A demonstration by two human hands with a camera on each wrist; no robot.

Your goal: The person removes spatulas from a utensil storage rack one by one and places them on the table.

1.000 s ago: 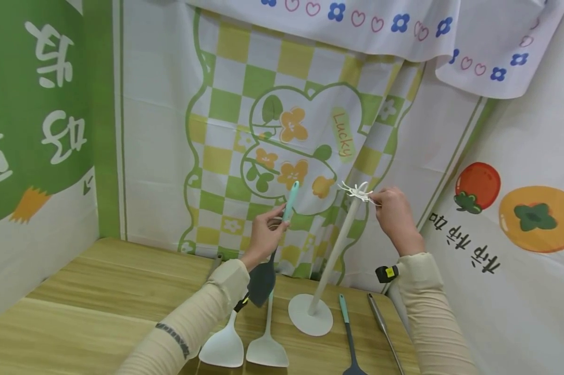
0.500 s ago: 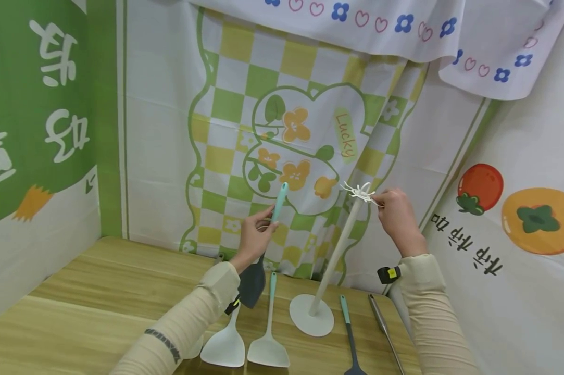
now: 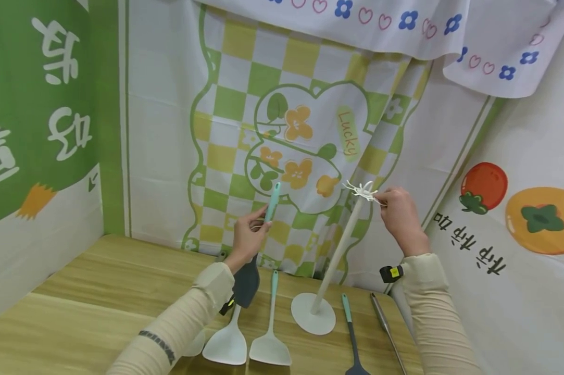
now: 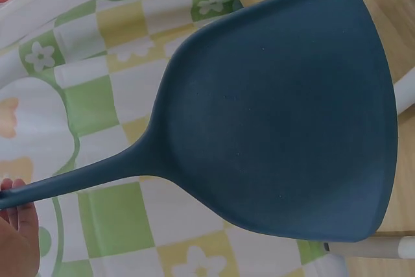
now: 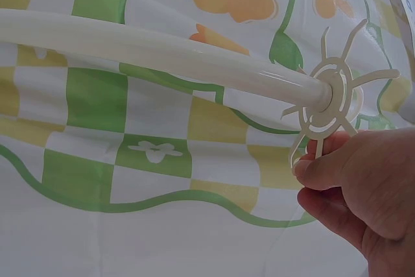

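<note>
My left hand grips the mint handle of a dark blue spatula. The spatula is held in the air, handle end up and broad blade down, left of a white utensil stand. That stand has a round base, a tall pole and a ring of thin hooks at the top. Thumb and fingers of my right hand pinch one of these hooks at the ring's right side. No utensil hangs from the hooks in view.
On the wooden table lie two pale spatulas left of the stand's base. A mint-handled dark utensil and a metal-handled one lie to its right. A printed curtain hangs close behind.
My left hand has moved left with the dark blue spatula, away from the stand. My right hand keeps its pinch on the hook; the whole head view has shifted slightly.
</note>
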